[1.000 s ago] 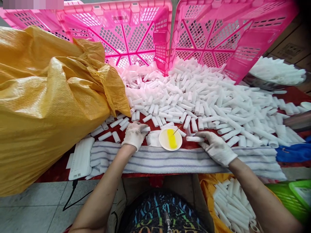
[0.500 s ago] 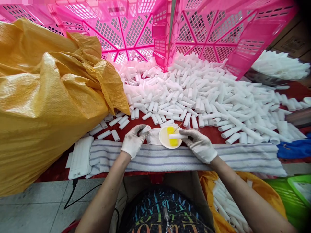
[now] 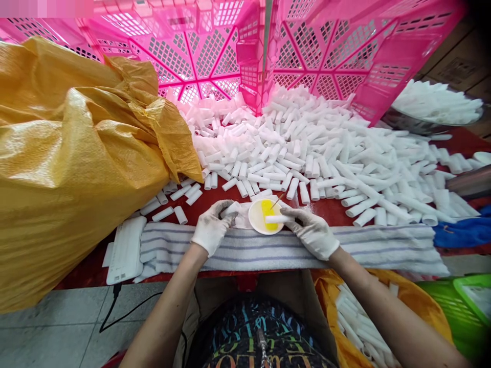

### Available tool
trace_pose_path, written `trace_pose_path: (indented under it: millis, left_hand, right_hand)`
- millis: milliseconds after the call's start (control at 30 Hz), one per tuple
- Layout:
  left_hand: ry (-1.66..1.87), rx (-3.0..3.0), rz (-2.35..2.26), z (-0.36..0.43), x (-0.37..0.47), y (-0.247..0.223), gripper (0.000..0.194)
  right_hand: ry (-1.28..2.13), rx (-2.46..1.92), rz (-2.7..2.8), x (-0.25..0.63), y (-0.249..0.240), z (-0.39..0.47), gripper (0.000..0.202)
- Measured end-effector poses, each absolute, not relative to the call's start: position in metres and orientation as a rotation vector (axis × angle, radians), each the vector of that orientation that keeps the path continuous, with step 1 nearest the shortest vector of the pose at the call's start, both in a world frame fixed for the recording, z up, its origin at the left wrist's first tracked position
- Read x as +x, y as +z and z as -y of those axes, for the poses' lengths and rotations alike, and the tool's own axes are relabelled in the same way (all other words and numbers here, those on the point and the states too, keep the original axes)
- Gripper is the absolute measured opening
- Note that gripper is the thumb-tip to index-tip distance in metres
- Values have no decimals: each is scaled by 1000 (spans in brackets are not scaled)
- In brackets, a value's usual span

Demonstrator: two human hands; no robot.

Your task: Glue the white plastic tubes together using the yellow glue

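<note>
in the head view, the left hand (image 3: 213, 227) pinches a short white tube (image 3: 231, 208) left of the dish (image 3: 254, 221), near the front edge of the red bench (image 3: 335, 214). the right hand (image 3: 312, 232) grips a longer white tube (image 3: 276, 219) by its right end, its other end over the dish's yellow patch (image 3: 266, 206); contact cannot be told. a low or tilted grip could smear yellow along the tube's side. the thin stick (image 3: 276, 201) stands close to the right fingertips, so a sideways brush could knock it. a bump could also shift the dish against the striped towel (image 3: 245, 250) along the bench's front edge.
</note>
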State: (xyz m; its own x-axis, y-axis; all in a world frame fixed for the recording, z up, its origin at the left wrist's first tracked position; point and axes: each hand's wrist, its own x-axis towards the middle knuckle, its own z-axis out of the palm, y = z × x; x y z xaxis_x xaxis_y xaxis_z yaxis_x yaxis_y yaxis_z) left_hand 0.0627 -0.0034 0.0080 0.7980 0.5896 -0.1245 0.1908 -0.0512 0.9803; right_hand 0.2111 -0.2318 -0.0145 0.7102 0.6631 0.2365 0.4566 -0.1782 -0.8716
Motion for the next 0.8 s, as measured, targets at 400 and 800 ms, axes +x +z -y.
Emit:
trace_pose_path:
  millis: [400, 800]
  left_hand:
    - [323, 1665, -608, 16, 63, 15, 39]
    - [269, 1827, -442, 46, 65, 38, 26]
  right_hand:
    - [212, -1739, 804, 211, -15, 231, 26]
    - [586, -1557, 407, 187, 29, 233, 39]
